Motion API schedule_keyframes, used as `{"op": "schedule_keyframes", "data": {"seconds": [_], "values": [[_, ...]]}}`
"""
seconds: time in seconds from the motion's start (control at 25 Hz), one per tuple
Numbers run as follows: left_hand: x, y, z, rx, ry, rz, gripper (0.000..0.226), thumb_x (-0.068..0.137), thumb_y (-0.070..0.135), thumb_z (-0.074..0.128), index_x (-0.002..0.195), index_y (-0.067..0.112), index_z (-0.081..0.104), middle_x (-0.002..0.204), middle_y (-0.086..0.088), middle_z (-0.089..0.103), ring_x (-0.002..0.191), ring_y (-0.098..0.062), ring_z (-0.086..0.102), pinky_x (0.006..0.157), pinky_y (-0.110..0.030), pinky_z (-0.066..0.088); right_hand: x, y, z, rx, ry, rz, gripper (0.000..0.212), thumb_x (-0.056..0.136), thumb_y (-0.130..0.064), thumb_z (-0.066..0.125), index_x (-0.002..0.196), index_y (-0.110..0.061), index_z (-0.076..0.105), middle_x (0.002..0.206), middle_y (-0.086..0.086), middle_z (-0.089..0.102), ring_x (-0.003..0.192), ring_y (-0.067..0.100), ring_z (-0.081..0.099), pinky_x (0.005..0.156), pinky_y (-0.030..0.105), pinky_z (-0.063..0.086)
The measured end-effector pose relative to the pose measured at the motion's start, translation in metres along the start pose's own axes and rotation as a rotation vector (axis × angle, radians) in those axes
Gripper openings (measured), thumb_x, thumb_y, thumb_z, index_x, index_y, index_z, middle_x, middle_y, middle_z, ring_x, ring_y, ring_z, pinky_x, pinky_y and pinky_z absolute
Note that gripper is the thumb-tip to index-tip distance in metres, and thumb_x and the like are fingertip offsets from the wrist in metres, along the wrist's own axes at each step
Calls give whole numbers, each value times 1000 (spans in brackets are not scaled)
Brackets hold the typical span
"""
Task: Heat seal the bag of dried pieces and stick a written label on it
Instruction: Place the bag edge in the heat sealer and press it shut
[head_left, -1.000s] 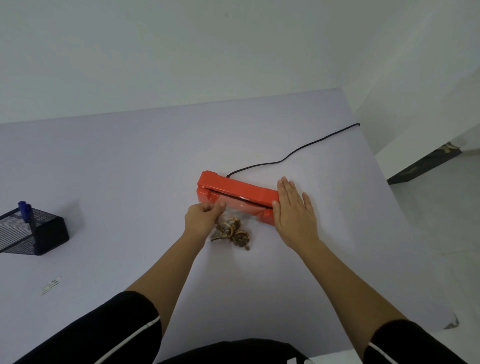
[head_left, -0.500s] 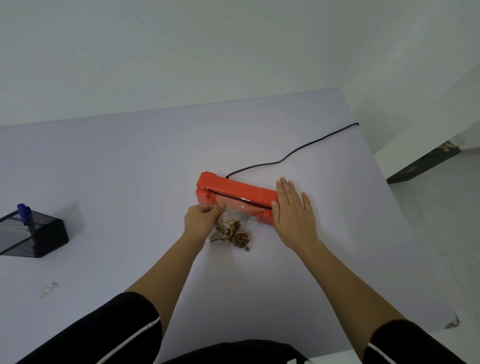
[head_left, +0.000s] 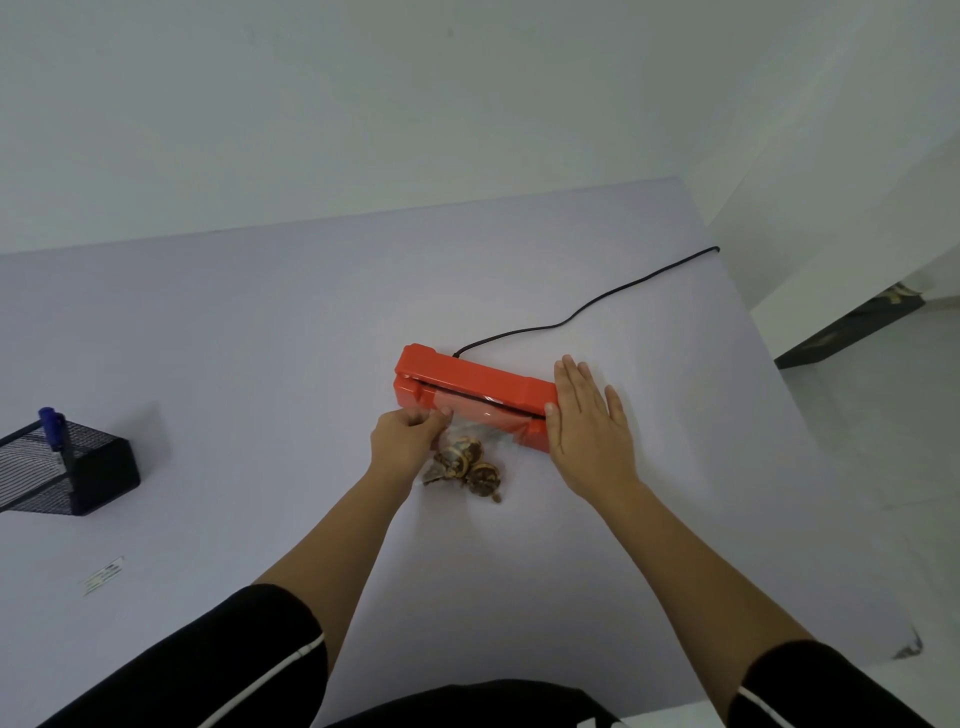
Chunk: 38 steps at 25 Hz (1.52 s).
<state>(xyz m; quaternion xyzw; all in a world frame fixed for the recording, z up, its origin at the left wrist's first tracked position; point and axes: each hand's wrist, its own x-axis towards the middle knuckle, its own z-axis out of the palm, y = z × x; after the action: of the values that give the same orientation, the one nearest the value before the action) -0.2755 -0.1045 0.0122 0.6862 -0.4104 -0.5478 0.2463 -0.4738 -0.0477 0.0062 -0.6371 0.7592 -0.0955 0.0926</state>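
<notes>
Black wire mesh: a pen holder (head_left: 78, 470) sits at the left edge of the pale table (head_left: 260, 338), well to the left of the left hand's pinch, with a blue pen (head_left: 52, 423) standing in it. Nearer the person than the holder, and also well left of the pinch, a small white label (head_left: 102, 575) lies flat on the table; its print is too small to read. Left hand (head_left: 408, 444): fingers curled, thumb and forefinger pinching the upper left edge of the clear bag (head_left: 501, 439), hard against the front of the heat sealer (head_left: 467, 387). From the pinch the bag runs right and back toward the person, flat on the table, its top edge lying in the sealer's slot. The dried pieces (head_left: 465, 465), brown slices, are bunched in the bag's lower part, just right of the pinching hand. The sealer is orange-red, just beyond the pinch, set slantwise. A dark slot shows between lid and base; cannot tell whether the lid is fully down. Right hand (head_left: 584, 426): flat, fingers straight and close together, palm down on the sealer's right end, gripping nothing. The bag's mouth lies between the two hands. A black cord (head_left: 597, 301) leaves the sealer's back, beyond and left of the flat hand, and trails off to the table's far right edge.
</notes>
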Motion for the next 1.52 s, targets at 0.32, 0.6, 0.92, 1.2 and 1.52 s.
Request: {"op": "schedule_keyframes", "data": {"seconds": [0.32, 0.6, 0.92, 1.2, 1.52], "values": [[0, 0, 0, -7, 6, 2, 31, 83, 27, 68, 82, -3, 68, 81, -16, 68, 72, -25, 62, 80, -39, 54, -1, 1, -1, 11, -15, -2, 66, 90, -42, 1, 146, -11, 16, 155, 6, 20, 144, 20, 14, 114, 40, 10], [0, -1, 0, 5, 17, 12, 34, 82, 27, 69, 84, -6, 68, 87, -24, 70, 75, -28, 63, 84, -46, 55, -1, 1, -1, 33, -22, -4, 67, 88, -43, 0, 146, -12, 14, 156, 5, 18, 144, 19, 12, 115, 40, 9], [0, 3, 1, 16, 26, 1, 34, 82, 27, 68, 86, -7, 67, 79, -16, 67, 70, -25, 61, 82, -44, 55, 2, 7, -18, 131, -192, -54, 57, 97, -41, 13, 147, -14, 3, 158, 5, 8, 145, 18, 4, 116, 41, 1], [0, 5, 0, 30, 34, -12, 31, 81, 28, 70, 75, -2, 67, 73, -12, 66, 69, -25, 61, 82, -45, 55, 14, -18, -78, 485, 154, -15, 68, 79, -46, 65, 135, -25, 34, 105, -9, 56, 104, 10, 49, 108, 38, 25], [-2, 8, 1, 55, 45, -18, 29, 84, 28, 66, 69, 4, 66, 67, -8, 64, 67, -23, 60, 79, -41, 55, 27, -40, -98, 1090, 104, -73, 56, 87, -24, 54, 136, -32, 29, 134, -9, 50, 126, 4, 43, 108, 30, 32]]}}
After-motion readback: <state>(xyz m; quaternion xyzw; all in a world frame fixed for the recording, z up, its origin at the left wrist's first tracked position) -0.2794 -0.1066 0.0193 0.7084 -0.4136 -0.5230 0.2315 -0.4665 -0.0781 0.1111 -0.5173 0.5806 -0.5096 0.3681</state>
